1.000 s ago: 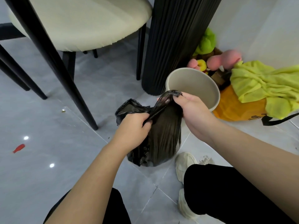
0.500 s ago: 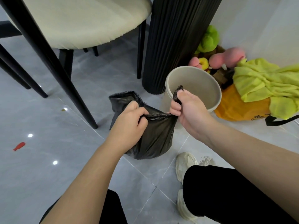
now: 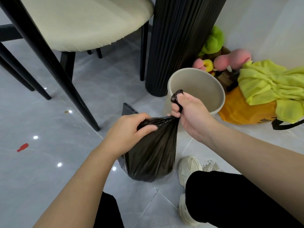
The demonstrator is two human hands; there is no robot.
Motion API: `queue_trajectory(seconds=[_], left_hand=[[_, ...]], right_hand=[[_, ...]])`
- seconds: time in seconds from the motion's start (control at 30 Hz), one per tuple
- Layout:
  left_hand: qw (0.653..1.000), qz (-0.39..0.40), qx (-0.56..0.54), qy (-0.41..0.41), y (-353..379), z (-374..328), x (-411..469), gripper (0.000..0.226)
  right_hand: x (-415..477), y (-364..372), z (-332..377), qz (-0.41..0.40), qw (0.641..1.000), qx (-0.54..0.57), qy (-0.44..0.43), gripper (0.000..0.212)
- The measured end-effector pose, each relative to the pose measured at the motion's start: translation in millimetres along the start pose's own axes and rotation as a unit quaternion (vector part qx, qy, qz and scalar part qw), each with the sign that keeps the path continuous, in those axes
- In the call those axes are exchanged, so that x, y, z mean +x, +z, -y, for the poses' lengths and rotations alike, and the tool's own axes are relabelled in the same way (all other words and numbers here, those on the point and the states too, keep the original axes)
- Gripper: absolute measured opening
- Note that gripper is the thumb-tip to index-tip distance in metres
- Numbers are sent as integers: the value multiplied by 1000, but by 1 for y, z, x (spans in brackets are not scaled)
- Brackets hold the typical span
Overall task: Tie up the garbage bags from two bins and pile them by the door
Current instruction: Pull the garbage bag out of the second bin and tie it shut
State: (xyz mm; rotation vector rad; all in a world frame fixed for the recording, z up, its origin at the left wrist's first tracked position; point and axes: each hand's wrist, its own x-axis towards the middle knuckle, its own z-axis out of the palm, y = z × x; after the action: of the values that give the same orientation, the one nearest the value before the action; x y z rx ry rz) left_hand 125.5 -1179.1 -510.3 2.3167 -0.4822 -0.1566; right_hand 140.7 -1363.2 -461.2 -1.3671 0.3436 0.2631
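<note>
One black garbage bag (image 3: pixel 151 155), standing on grey floor tiles (image 3: pixel 49 178) before a beige bin (image 3: pixel 197 84). Left hand (image 3: pixel 130 134) grips the gathered neck; right hand (image 3: pixel 187 111) clenches a twisted end, pulled taut. Cream chair (image 3: pixel 82 22) behind.

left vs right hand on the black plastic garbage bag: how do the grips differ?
1. The left hand grips the gathered neck of the black plastic garbage bag low, just above its body. The right hand holds higher, in front of the round beige bin.
2. A twisted end of the bag sticks up out of the right fist; none shows above the left.

Shared: both curl round the bag's top, with plastic stretched between them.
</note>
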Motion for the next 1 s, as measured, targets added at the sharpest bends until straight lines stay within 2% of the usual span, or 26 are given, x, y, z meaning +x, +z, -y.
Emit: queue_trajectory(seconds=[0.1, 0.13, 0.23, 0.27, 0.33, 0.4, 0.5, 0.57, 0.67, 0.73, 0.8, 0.9, 1.0], left_hand=[[998, 50, 13, -42, 2, -1, -2, 54], [997, 58, 0, -55, 7, -1, -1, 51], [996, 58, 13, -59, 19, -3, 5, 10], [996, 59, 14, -64, 22, -4, 6, 16], [996, 48, -16, -72, 27, -4, 10, 12], [994, 27, -64, -88, 28, -6, 14, 9], [983, -19, -133, -125, 26, -8, 17, 19], [983, -32, -142, -112, 22, -8, 18, 17], [995, 31, -73, -55, 13, -7, 16, 16], [996, 75, -22, -39, 4, -8, 14, 26], [991, 95, 88, -21, -3, -8, 12, 31], [963, 96, 251, -21, -7, -2, 11, 14], [964, 58, 258, -24, -9, 5, 9, 14]], right_hand=[[-1, 0, -1, 17, 1000, 11, 16, 22], [-2, 2, -1, 27, 999, 16, 16, 20], [-3, 9, 1, 41, 998, 45, 10, 20], [-3, 11, 2, 40, 998, 49, 8, 22], [-2, 11, 5, 40, 999, 33, -4, 27], [-1, 8, 8, 42, 998, -29, -29, 29], [1, 1, 12, 33, 982, -167, -79, 29], [3, -3, 13, 30, 970, -219, -106, 27], [5, -4, 11, 39, 968, -216, -118, 22], [5, -5, 11, 29, 969, -218, -114, 21], [7, -8, 13, 17, 969, -223, -109, 20], [10, -13, 16, -5, 962, -252, -110, 20], [13, -15, 16, -19, 958, -267, -99, 21]])
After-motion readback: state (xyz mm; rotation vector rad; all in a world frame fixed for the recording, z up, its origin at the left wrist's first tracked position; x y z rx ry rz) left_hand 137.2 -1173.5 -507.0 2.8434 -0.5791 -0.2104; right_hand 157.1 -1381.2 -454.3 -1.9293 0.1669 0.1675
